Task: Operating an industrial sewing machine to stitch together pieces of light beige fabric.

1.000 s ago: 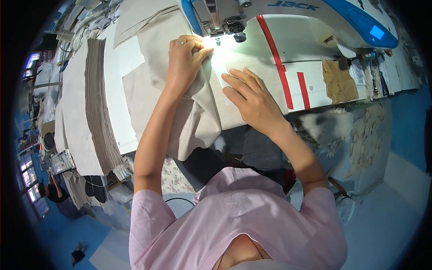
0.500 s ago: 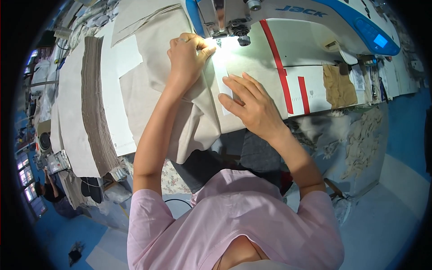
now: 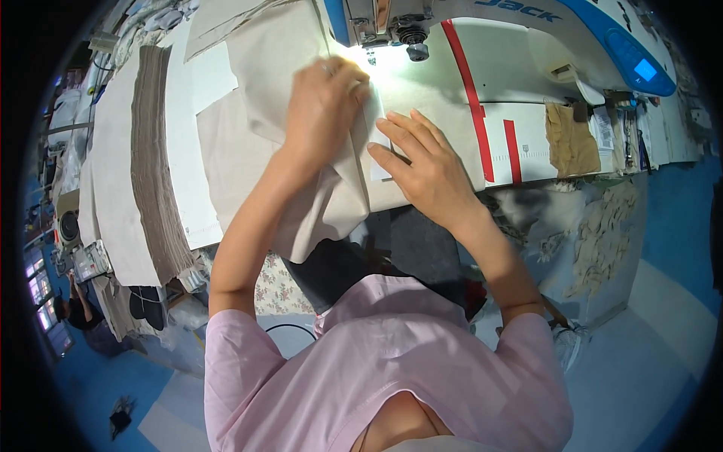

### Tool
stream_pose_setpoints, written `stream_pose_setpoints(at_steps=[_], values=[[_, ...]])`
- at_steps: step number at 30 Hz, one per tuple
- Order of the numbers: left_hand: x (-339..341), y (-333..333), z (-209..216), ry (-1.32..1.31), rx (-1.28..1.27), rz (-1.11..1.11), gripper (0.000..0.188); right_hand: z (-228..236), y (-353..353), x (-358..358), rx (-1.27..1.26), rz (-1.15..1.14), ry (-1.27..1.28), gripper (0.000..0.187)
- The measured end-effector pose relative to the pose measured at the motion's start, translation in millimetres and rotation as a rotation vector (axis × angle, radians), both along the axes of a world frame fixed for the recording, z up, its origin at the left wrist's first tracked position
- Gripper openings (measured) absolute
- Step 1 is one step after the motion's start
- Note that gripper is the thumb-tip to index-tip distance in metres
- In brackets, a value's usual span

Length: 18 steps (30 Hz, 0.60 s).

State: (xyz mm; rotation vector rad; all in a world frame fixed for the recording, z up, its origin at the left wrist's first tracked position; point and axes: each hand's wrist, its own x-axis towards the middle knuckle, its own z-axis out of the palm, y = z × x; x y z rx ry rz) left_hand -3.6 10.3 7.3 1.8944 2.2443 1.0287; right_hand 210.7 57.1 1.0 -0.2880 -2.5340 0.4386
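Observation:
A large piece of beige fabric (image 3: 263,56) lies across the machine bed under the sewing machine's needle area (image 3: 373,53), lit by a bright lamp. My left hand (image 3: 322,105) is on it just left of and nearer me than the needle, its fingers bent and closed at the fabric, somewhat blurred. My right hand (image 3: 433,166) rests open, fingers stretched, on the fabric right of the seam line. A narrow white strip (image 3: 381,167) lies by its fingertips and thumb. Part of the fabric hangs in folds over the front edge. The left fingertips' exact grip is partly hidden.
The white and blue sewing machine head (image 3: 520,11) spans the far right. Red tape strips (image 3: 471,98) mark the bed, with a brown cloth piece (image 3: 570,143) beyond. A tall stack of beige cut pieces (image 3: 149,166) lies left. Another person (image 3: 79,313) is far left.
My left hand has shifted slightly right and toward me, its fingers more curled in. My right hand stays nearly in place. The whole view has shifted a little.

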Motion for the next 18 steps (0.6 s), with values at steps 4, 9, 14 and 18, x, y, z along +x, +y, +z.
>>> stream_pose_setpoints(at_steps=[4, 9, 14, 18], values=[[31, -34, 0, 0.093, 0.011, -0.105, 0.028, -3, -8, 5, -0.013, -0.017, -0.01, 0.033], [28, -36, -3, 0.103, 0.053, -0.145, 0.037, -3, -9, 4, -0.015, -0.019, 0.014, 0.036], [25, -35, -5, 0.111, 0.052, -0.134, 0.035, -4, -8, -1, 0.016, -0.05, 0.044, 0.022], [26, -38, -7, 0.146, 0.07, -0.147, 0.037, 0, -13, 2, -0.004, -0.044, 0.022, 0.023]])
